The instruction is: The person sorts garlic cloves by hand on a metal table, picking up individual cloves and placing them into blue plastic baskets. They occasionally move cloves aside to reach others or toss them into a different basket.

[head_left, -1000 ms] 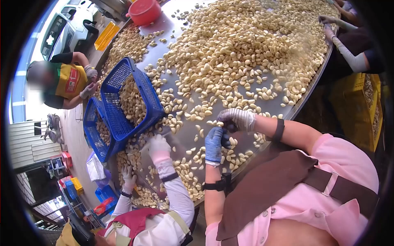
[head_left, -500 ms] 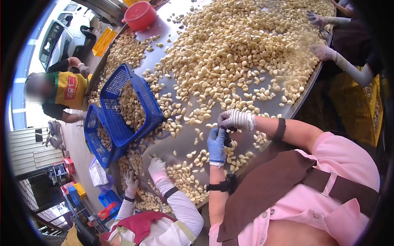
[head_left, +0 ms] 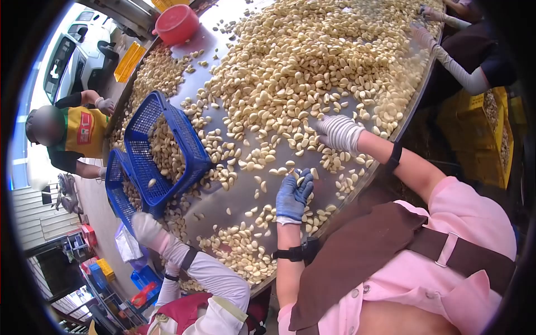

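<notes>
Pale clove-like pieces point(head_left: 290, 61) cover much of the metal table point(head_left: 223, 204). My left hand point(head_left: 292, 195), in a blue glove, is above the near part of the table, its fingers curled around a few pale pieces that show at the fingertips. Up and to the right of it, my right hand point(head_left: 339, 133), in a white ribbed glove, reaches palm down to the near edge of the main heap. Its fingers are stretched out and somewhat blurred, and I make out nothing held in them. The two hands are apart.
Blue baskets point(head_left: 192, 137) holding pieces stand left of the heap. A red tub point(head_left: 176, 24) is at the far left. A co-worker's gloved hand point(head_left: 149, 230) is near the baskets; others work at the left and upper right. Yellow crates point(head_left: 480, 134) stand right.
My right hand has left my left hand and moved up to the heap. My left hand has turned, showing pale pieces. The nearby co-worker's gloved hand has moved left to the baskets.
</notes>
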Tool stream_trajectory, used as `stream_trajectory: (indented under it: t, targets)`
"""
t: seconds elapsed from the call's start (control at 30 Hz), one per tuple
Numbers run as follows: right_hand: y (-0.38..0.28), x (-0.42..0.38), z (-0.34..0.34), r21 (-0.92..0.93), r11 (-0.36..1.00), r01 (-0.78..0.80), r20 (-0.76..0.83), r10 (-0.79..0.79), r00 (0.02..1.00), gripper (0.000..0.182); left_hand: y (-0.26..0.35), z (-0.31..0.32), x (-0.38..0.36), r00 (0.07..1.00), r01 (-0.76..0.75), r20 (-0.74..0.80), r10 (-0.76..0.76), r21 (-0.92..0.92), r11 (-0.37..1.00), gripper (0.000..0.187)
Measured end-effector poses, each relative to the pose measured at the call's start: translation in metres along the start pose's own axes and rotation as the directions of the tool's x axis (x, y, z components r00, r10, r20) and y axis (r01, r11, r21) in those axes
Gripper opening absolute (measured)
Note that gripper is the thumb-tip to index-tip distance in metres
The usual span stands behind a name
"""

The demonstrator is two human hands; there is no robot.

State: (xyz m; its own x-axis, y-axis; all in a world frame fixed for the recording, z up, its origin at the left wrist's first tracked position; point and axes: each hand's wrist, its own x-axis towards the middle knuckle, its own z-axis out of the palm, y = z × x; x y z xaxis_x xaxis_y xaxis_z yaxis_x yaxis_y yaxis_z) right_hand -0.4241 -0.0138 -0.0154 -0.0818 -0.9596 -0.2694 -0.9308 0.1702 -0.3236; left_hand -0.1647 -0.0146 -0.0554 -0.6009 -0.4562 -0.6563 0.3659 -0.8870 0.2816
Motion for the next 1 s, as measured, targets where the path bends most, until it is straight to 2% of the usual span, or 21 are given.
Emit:
stream_trajectory:
  t: [0.03,0.07,0.1,0.17,0.23,0.33,0.37,0.4,0.43,0.47,0.5,0.57,0.63,0.67,0.7,0.77,0.8,0.83,0.9,0.93,1.0]
  targets:
    - [-0.002,-0.002,-0.001,0.002,1.0,-0.006,-0.003,0.006,1.0,0.032,0.0,0.003,-0.002,0.998,-0.031,-0.045,0.033,0.046,0.998,0.029]
    - [-0.006,-0.006,-0.001,-0.083,0.996,0.036,0.302,-0.01,0.953,0.033,0.001,0.002,-0.002,0.999,-0.026,-0.038,0.028,0.053,0.998,0.029]
    - [-0.009,-0.01,-0.002,-0.152,0.984,0.097,0.579,0.009,0.815,0.034,0.0,0.003,-0.003,0.997,-0.063,-0.044,0.067,0.079,0.995,0.029]
    - [-0.011,-0.025,0.002,0.146,0.975,0.168,0.662,-0.223,0.716,0.037,-0.002,0.012,-0.007,0.989,-0.121,-0.07,0.134,0.162,0.979,0.028]
    - [-0.018,-0.027,0.0,0.144,0.981,0.134,0.714,-0.196,0.672,0.038,-0.002,0.015,-0.008,0.971,-0.16,-0.14,0.196,0.233,0.959,0.024]
    - [0.003,-0.002,0.007,0.115,0.983,0.141,0.478,-0.18,0.86,0.027,-0.001,0.01,-0.01,0.982,-0.157,-0.053,0.179,0.287,0.945,0.022]
    - [0.006,0.001,-0.009,0.086,0.996,0.012,0.342,-0.041,0.939,0.022,-0.002,0.01,-0.011,0.982,-0.162,-0.044,0.182,0.295,0.942,0.022]
    - [0.012,0.01,-0.027,0.072,0.997,-0.005,0.239,-0.012,0.971,0.019,-0.003,0.012,-0.015,0.985,-0.156,-0.019,0.174,0.348,0.924,0.023]
    - [0.033,0.032,-0.021,0.054,0.994,-0.098,0.12,0.091,0.989,0.018,-0.004,0.014,-0.017,0.985,-0.156,-0.012,0.171,0.352,0.923,0.023]
    - [0.045,0.04,-0.033,-0.047,0.992,-0.12,0.014,0.121,0.993,0.019,-0.005,0.02,-0.023,0.99,-0.142,0.059,0.131,0.268,0.953,0.025]
    - [0.056,0.052,-0.045,-0.083,0.983,-0.162,0.053,0.166,0.985,0.023,-0.004,0.028,-0.028,0.986,-0.12,0.133,0.096,0.183,0.976,0.026]
    - [0.074,0.052,-0.062,-0.044,0.974,-0.222,0.013,0.222,0.975,0.022,-0.003,0.038,-0.03,0.99,-0.113,0.106,0.091,0.222,0.968,0.024]
    - [0.085,0.046,-0.072,-0.01,0.961,-0.275,-0.005,0.275,0.961,0.024,-0.004,0.03,-0.026,0.997,-0.042,0.07,0.034,0.123,0.991,0.021]
    - [0.09,0.047,-0.074,-0.099,0.952,-0.29,0.068,0.297,0.953,0.026,-0.004,0.025,-0.021,0.99,-0.038,0.135,0.029,0.064,0.997,0.022]
    - [0.092,0.045,-0.071,-0.103,0.949,-0.297,0.064,0.304,0.95,0.026,-0.004,0.02,-0.019,0.99,-0.033,0.142,0.024,0.065,0.997,0.022]
    - [0.089,0.037,-0.057,-0.219,0.925,-0.309,0.27,0.362,0.892,0.027,0.0,0.014,-0.017,0.997,0.024,0.064,-0.039,0.221,0.975,0.022]
    - [0.089,0.028,-0.042,-0.174,0.957,-0.231,0.229,0.268,0.936,0.031,0.001,0.006,-0.013,0.98,0.08,0.167,-0.106,0.154,0.985,0.024]
    - [0.108,0.035,-0.005,-0.19,0.958,-0.213,0.159,0.244,0.957,0.035,-0.002,0.017,-0.014,0.98,0.083,0.167,-0.11,0.157,0.984,0.024]
    - [0.101,0.035,-0.01,-0.203,0.953,-0.226,0.212,0.267,0.94,0.039,-0.011,0.048,-0.016,0.999,-0.035,-0.016,0.04,0.251,0.967,0.03]
    - [0.095,0.032,-0.021,-0.2,0.952,-0.231,0.211,0.272,0.939,0.039,-0.013,0.043,-0.008,0.999,-0.032,0.039,0.023,0.248,0.968,0.032]
    - [0.083,0.026,-0.047,-0.092,0.958,-0.271,0.318,0.286,0.904,0.04,-0.011,0.035,0.008,0.997,0.011,0.074,-0.028,0.213,0.977,0.032]
